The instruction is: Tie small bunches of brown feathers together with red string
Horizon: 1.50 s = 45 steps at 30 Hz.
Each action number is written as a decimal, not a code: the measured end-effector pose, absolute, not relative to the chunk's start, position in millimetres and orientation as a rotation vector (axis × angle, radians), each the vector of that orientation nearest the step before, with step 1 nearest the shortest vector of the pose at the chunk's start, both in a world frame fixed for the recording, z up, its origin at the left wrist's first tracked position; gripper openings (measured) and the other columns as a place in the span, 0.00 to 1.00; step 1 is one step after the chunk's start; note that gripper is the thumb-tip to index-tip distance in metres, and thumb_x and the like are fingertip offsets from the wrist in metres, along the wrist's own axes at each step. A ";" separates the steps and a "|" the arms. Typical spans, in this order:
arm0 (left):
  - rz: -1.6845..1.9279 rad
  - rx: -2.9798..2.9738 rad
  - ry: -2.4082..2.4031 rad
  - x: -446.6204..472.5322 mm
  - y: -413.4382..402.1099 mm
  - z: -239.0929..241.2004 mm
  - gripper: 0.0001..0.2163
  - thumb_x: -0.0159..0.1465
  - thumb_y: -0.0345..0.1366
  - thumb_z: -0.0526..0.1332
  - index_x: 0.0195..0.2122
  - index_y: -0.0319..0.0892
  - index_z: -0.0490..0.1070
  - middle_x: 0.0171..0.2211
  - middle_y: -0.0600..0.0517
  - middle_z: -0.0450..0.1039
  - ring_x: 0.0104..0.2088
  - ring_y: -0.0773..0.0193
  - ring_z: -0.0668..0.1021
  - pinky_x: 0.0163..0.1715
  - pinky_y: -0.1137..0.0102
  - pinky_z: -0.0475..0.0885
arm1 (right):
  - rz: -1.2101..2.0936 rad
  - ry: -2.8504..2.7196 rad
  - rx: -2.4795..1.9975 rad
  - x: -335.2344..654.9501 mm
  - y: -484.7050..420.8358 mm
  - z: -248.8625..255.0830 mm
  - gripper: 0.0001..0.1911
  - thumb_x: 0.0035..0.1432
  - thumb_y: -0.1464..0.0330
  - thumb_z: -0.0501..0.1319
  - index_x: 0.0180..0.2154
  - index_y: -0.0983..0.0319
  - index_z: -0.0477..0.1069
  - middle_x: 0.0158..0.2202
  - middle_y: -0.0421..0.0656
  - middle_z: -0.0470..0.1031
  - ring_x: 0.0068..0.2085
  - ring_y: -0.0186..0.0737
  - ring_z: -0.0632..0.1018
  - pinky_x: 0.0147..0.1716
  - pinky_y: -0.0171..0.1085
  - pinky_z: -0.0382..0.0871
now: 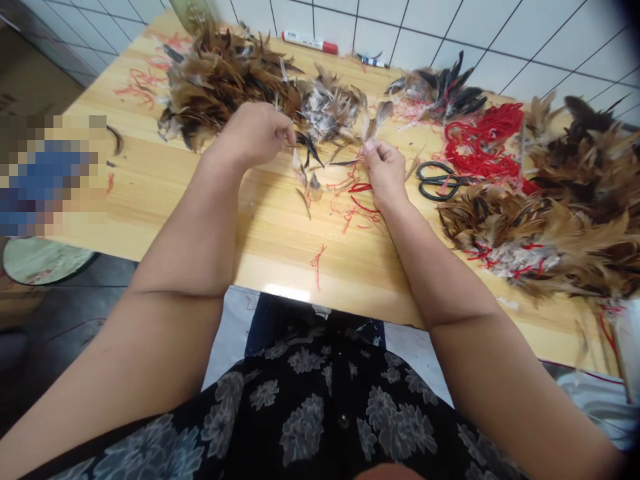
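Observation:
My right hand [387,170] pinches a small bunch of feathers [376,121] between thumb and fingers, their tips pointing up toward the wall. My left hand [260,133] is beside the big pile of brown feathers [225,80], its fingers curled in with the tips pointing down. What those fingers hold, if anything, I cannot make out. Between my hands lie a few loose dark feathers [311,150] and scraps of red thread [357,190]. Just beyond is a clump of feathers with pale fluffy bases [327,110].
Black-handled scissors [437,181] lie right of my right hand, beside a heap of red cord [483,140]. Large feather bundles [565,220] cover the table's right side. A dark feather clump [445,93], a red-capped marker [310,42] and a green container [193,13] are along the tiled wall [460,30].

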<state>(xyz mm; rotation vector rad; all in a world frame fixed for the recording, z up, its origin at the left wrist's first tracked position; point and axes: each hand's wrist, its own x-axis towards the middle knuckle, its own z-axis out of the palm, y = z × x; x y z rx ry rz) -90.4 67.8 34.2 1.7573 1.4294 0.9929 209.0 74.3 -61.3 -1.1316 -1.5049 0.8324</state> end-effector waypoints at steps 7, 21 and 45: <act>0.696 1.921 1.505 -80.1 68.9 30.3 0.26 0.60 0.08 0.66 0.20 0.52 0.77 0.29 0.51 0.63 0.41 0.53 0.62 0.68 0.72 0.63 | 0.827 -1.494 -1.133 206.0 68.4 -53.9 0.40 0.71 0.25 0.61 0.36 0.56 0.74 0.30 0.37 0.65 0.37 0.40 0.73 0.43 0.44 0.74; 0.594 2.107 1.588 -77.3 44.6 63.8 0.18 0.71 0.17 0.62 0.33 0.49 0.68 0.38 0.51 0.75 0.46 0.53 0.74 0.64 0.62 0.72 | 0.787 -1.529 -1.164 205.9 68.4 -58.3 0.31 0.79 0.38 0.65 0.38 0.59 0.78 0.32 0.37 0.72 0.40 0.39 0.77 0.51 0.44 0.80; 1.078 1.597 1.430 -22.9 57.2 14.6 0.17 0.82 0.15 0.64 0.44 0.46 0.65 0.27 0.60 0.77 0.27 0.63 0.82 0.54 0.45 0.90 | 0.836 -1.576 -1.252 190.0 59.3 -43.6 0.22 0.82 0.53 0.69 0.35 0.58 0.75 0.32 0.35 0.72 0.39 0.38 0.75 0.49 0.40 0.71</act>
